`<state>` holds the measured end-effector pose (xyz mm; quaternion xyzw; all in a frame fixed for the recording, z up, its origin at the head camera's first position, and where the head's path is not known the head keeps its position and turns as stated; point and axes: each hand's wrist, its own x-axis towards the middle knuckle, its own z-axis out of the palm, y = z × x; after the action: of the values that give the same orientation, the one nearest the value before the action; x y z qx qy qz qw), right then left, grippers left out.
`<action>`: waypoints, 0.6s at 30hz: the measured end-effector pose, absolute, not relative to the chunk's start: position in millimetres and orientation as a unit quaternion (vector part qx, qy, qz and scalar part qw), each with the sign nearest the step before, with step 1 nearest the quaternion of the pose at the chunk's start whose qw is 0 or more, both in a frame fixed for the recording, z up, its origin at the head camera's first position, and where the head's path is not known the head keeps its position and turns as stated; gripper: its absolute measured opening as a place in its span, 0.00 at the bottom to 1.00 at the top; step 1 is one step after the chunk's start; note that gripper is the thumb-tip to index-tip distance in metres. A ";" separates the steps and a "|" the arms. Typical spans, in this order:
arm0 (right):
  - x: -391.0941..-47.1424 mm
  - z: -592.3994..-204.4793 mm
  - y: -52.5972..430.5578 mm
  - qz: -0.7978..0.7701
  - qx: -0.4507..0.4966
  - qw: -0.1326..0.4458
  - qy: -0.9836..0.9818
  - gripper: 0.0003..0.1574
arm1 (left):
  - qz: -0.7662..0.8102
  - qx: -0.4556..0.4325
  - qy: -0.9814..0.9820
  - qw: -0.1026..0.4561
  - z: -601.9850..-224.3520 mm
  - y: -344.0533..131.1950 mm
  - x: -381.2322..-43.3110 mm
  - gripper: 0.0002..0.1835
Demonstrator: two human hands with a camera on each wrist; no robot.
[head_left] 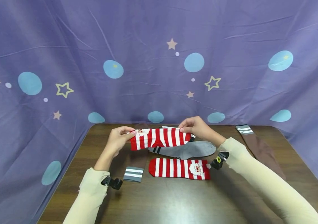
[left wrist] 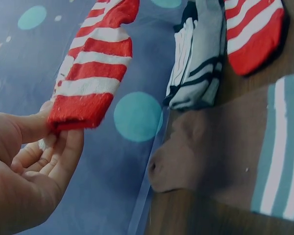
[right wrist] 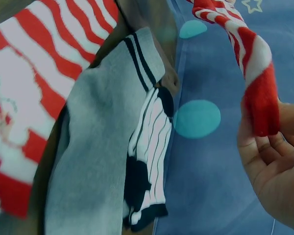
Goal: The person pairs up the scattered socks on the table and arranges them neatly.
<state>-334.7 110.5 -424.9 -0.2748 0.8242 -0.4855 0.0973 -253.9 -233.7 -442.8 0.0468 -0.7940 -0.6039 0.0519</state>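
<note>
A red-and-white striped sock (head_left: pixel 161 137) with a Santa face near its cuff is stretched sideways above the table. My left hand (head_left: pixel 118 138) pinches its cuff end between thumb and fingers. At the toe end, my right hand (head_left: pixel 196 127) pinches the upper edge; the red toe (right wrist: pixel 262 105) shows in the right wrist view. Below lies a matching striped sock (head_left: pixel 173 168), flat, its Santa face to the right. Between the two is a grey sock (head_left: pixel 187 150) with black cuff stripes. A white sock with black lines (right wrist: pixel 152 142) lies behind the grey one, mostly hidden in the head view.
A brown sock with a grey-and-white striped cuff (head_left: pixel 133 174) lies at the left, partly under my left hand's side. Another brown sock (head_left: pixel 262 149) lies at the right of the wooden table (head_left: pixel 175 202). A purple curtain (head_left: pixel 147 37) hangs behind the table.
</note>
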 end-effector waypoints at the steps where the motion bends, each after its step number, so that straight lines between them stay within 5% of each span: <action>1: -333.5 -424.7 115.1 -0.491 -0.268 0.103 0.823 0.07 | -0.604 0.037 -0.794 0.046 -442.5 -231.3 -254.2 0.15; 18: -318.5 -432.1 156.1 -0.505 -0.215 0.146 0.823 0.09 | -0.616 -0.037 -0.787 0.002 -447.4 -200.1 -258.4 0.14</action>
<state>-318.5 156.1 -432.1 -0.2146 0.8233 -0.5047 0.1459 -258.4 -200.1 -447.4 -0.0367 -0.7869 -0.6160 0.0019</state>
